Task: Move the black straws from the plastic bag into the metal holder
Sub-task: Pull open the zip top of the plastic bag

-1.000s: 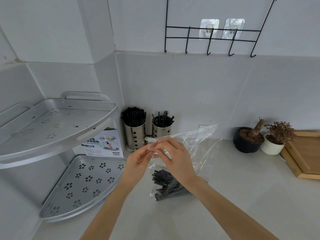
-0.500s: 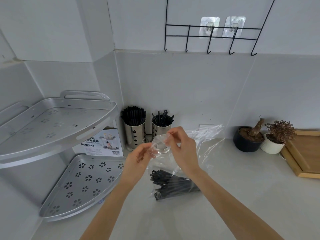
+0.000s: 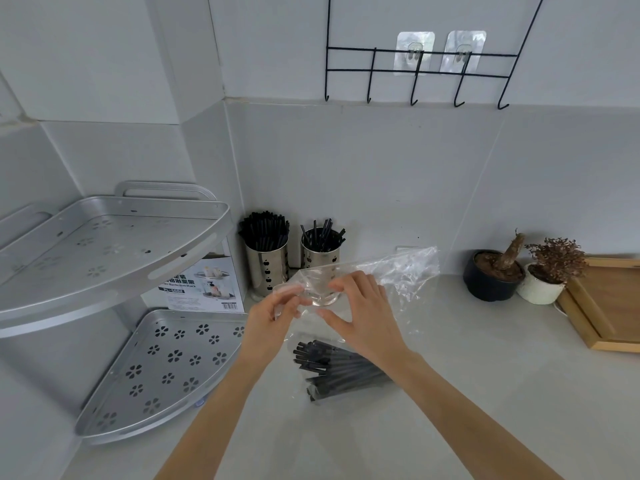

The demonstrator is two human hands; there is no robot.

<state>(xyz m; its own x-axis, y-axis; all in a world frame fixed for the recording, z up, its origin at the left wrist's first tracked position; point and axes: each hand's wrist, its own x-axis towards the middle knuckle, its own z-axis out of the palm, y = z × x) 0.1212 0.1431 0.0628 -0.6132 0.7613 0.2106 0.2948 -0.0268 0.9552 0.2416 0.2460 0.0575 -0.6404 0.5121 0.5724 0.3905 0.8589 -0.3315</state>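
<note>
A person's left hand and right hand are pinching opposite edges of the clear plastic bag and drawing its mouth apart — a second ago the two hands were bunched together at one spot; the gap is now widening; the black straws are lying inside the bag's lower end on the countertop, none yet lifted; two metal holders are standing just behind — the fuller left holder and the sparser right holder — so reaching in appears to be next.
</note>
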